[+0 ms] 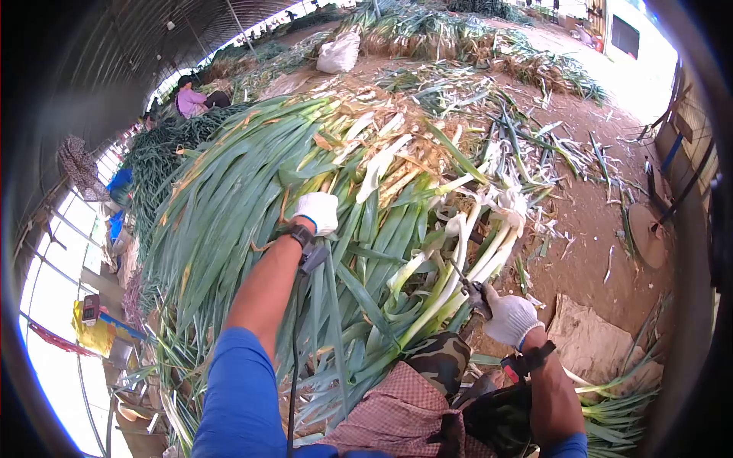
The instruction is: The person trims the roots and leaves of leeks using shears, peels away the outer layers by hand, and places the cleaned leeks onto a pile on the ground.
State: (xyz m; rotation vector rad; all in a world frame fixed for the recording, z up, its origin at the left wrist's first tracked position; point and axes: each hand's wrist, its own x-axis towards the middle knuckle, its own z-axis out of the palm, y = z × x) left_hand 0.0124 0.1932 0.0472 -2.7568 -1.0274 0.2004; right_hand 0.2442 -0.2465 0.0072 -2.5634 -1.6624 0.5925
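In a white glove, my left hand (317, 212) rests on the large pile of leeks (229, 183). Its fingers curl down out of sight among the leaves, and what they grip is hidden. My right hand (511, 317), also gloved, is closed around a dark hand tool (478, 299) with a thin tip; its exact kind is not clear. Just beyond that tip lie several leeks with white stalks (489, 256), angled across the front of the pile. Their green leaves run down towards my lap.
A person in a pink top (189, 101) sits at the far left behind the pile. A white sack (338, 53) stands at the back. Leaf scraps litter the dirt floor (588, 198). Flattened brown sacking (595, 336) lies right of me. A black cord (294, 366) hangs by my left arm.
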